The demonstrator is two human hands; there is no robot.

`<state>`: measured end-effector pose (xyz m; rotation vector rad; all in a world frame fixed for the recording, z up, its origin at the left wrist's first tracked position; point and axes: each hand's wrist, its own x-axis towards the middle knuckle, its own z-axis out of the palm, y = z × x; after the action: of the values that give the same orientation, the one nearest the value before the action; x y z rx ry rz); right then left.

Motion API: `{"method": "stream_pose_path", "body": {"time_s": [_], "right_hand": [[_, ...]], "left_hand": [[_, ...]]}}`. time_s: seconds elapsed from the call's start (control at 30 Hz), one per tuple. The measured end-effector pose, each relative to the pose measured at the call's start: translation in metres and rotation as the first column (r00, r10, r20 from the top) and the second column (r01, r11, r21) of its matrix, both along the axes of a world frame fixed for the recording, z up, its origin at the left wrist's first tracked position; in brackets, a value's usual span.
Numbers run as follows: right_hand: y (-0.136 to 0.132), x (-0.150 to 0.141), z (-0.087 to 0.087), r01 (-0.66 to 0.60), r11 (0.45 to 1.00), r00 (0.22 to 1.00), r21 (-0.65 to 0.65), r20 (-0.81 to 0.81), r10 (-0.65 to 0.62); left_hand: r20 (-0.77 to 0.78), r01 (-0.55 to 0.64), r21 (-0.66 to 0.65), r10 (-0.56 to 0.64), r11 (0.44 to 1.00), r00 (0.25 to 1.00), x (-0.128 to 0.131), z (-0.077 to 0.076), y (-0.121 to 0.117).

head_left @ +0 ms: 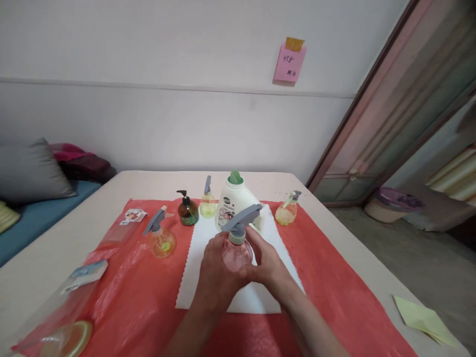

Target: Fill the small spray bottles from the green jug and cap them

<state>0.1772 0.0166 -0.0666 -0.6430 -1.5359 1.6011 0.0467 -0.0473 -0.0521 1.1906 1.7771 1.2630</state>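
Note:
A small pink spray bottle [236, 252] with a grey trigger head [242, 218] stands over a white cloth [256, 297] in the middle of the table. My left hand [215, 270] wraps round its left side and my right hand [266, 263] wraps round its right side, fingers closed on the body. Just behind it stands a white detergent jug [234, 206] with a green cap.
A red plastic sheet [334, 292] covers the beige table [55, 248]. On it stand a yellow-orange spray bottle [160, 237], a dark pump bottle [187, 209], a pale yellow sprayer [207, 202] and another sprayer [287, 210]. Clear packaging [74, 292] lies left, yellow paper [424, 317] right.

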Motion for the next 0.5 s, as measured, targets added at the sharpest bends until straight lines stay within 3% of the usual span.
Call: {"method": "stream_pose_path", "body": {"time_s": [0.1,0.17,0.23,0.37,0.5], "right_hand": [[0.021,0.019,-0.015,-0.228,0.955,0.963,-0.191,-0.187,0.193],[0.031,0.027,-0.025,-0.26,0.925,0.941,-0.276,-0.289,0.177],[0.035,0.032,-0.027,-0.219,0.928,0.937,-0.303,-0.331,0.113],[0.022,0.037,-0.011,-0.202,0.934,0.926,-0.296,-0.368,0.084],[0.005,0.042,0.007,-0.351,0.898,0.89,-0.267,-0.394,0.23]], "left_hand": [[0.137,0.088,0.002,-0.087,0.996,0.987,-0.008,0.003,-0.001],[0.243,0.196,0.013,-0.193,0.981,0.95,-0.012,0.004,-0.002],[0.358,0.351,0.066,-0.35,0.934,0.865,-0.013,0.003,-0.004],[0.484,0.607,0.191,-0.612,0.772,0.626,-0.011,-0.008,-0.005],[0.487,0.706,0.174,-0.683,0.686,0.544,-0.003,-0.018,-0.005]]}}
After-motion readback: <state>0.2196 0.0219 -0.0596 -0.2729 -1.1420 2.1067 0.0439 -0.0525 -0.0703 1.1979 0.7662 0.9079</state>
